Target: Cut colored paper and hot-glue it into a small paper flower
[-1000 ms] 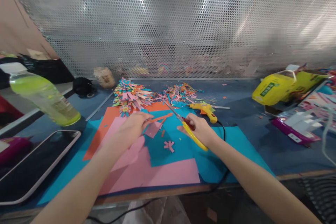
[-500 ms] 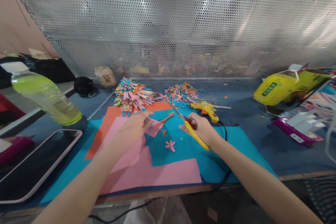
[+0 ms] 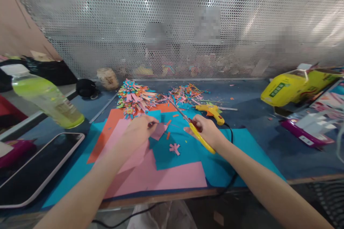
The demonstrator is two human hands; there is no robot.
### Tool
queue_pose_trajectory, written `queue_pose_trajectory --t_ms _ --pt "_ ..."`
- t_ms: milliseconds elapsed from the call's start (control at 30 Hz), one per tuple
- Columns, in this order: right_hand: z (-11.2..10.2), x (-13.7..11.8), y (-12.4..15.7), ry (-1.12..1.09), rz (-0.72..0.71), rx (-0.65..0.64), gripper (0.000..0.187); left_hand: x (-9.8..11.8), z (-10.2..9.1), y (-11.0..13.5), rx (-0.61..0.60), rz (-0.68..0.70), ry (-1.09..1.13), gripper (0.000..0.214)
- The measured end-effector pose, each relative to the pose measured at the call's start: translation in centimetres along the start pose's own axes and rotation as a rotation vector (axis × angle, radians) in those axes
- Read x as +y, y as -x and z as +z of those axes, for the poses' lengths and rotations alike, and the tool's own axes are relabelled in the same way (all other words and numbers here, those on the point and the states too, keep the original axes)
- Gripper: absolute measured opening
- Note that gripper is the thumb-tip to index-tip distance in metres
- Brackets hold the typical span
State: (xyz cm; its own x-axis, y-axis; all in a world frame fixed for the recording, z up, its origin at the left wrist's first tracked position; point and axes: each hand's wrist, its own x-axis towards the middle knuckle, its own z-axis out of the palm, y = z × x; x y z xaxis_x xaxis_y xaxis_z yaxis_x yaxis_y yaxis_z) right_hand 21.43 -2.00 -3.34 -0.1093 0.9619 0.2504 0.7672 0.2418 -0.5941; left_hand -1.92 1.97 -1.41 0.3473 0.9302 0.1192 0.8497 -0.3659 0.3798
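My right hand [image 3: 205,128] is closed round the handles of a pair of scissors [image 3: 200,137] with yellow grips. Their metal blades point up and to the left and look nearly closed. My left hand [image 3: 142,127] has its fingertips pinched together over the paper; a faint thin line runs right from them, too fine to name. Right by these fingers is a small pink paper piece [image 3: 159,131]; whether they touch it I cannot tell. Several orange paper bits [image 3: 168,135] and a fringed pink paper flower [image 3: 174,149] lie on the blue sheet [image 3: 182,159] between my hands.
Behind my left hand stands a multicoloured fringed paper cone [image 3: 135,96], beside a heap of paper scraps [image 3: 188,93]. A yellow glue gun [image 3: 211,110] with a black cord lies beyond my right hand. A phone [image 3: 40,164] and a bottle [image 3: 48,98] are left; a yellow bottle [image 3: 282,87] is right.
My left fingers have drawn together into a pinch, shifting slightly. The orange strip by them now shows as separate short bits. My right hand and the scissors stay almost still.
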Motion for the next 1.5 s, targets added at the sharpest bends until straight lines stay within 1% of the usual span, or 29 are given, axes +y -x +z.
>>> queue_pose_trajectory --t_ms 67,133,233,333,400,500,567,633,700,833,933,1033,1167,1233,1300,1367,1500 --pt "0.0 0.0 0.0 -0.005 0.001 -0.007 0.033 0.0 0.1 0.0 -0.012 -0.052 0.068 0.021" --pt "-0.1 -0.1 0.1 -0.009 -0.002 -0.012 0.033 -0.1 0.1 -0.1 -0.006 -0.068 0.145 0.018" --pt "-0.1 -0.1 0.1 -0.013 -0.007 -0.010 0.033 0.0 -0.1 0.0 0.024 -0.095 0.341 0.016" --pt "0.0 -0.2 0.1 -0.043 -0.007 0.004 0.033 0.3 -0.4 0.1 0.059 -0.106 0.644 0.018" --pt "0.0 -0.3 0.2 -0.083 0.002 0.011 0.031 0.6 -0.5 0.2 0.069 -0.124 0.908 0.022" --pt "-0.1 -0.8 0.5 -0.182 0.023 -0.018 0.028 1.3 -0.1 0.5 0.026 -0.199 1.263 0.026" --pt "-0.2 -1.3 0.6 -0.279 0.034 -0.052 0.027 1.8 0.2 0.6 -0.035 -0.230 1.381 0.028" --pt "-0.1 -1.7 0.8 -0.384 0.040 -0.072 0.027 2.3 0.6 0.8 -0.098 -0.214 1.399 0.030" --pt "0.1 -2.1 0.9 -0.471 0.052 -0.058 0.028 2.9 1.1 1.0 -0.140 -0.182 1.330 0.029" --pt "0.5 -2.3 0.9 -0.571 0.055 0.058 0.032 3.7 2.5 1.3 -0.229 -0.128 1.145 0.021" --pt "0.5 -2.4 0.9 -0.630 -0.001 0.094 0.034 4.0 3.5 1.4 -0.299 -0.066 1.133 0.021" --pt "0.4 -2.5 1.0 -0.672 -0.010 0.053 0.033 4.3 4.0 1.7 -0.318 -0.024 1.119 0.019" --pt "0.3 -2.6 1.0 -0.673 -0.001 0.029 0.033 4.7 3.6 2.1 -0.298 0.045 1.004 0.016" --pt "0.1 -2.4 1.0 -0.652 -0.015 0.020 0.033 4.5 3.1 2.1 -0.238 0.092 0.963 0.015" --pt "-0.1 -2.1 1.0 -0.618 -0.026 -0.011 0.032 4.2 2.4 1.9 -0.132 0.109 0.949 0.016" --pt "-0.4 -1.8 1.0 -0.552 -0.018 -0.071 0.029 3.8 1.6 1.7 -0.006 0.069 0.954 0.016" --pt "-0.5 -1.5 1.1 -0.382 -0.011 -0.170 0.028 3.4 0.3 1.6 0.281 -0.073 1.010 0.015"
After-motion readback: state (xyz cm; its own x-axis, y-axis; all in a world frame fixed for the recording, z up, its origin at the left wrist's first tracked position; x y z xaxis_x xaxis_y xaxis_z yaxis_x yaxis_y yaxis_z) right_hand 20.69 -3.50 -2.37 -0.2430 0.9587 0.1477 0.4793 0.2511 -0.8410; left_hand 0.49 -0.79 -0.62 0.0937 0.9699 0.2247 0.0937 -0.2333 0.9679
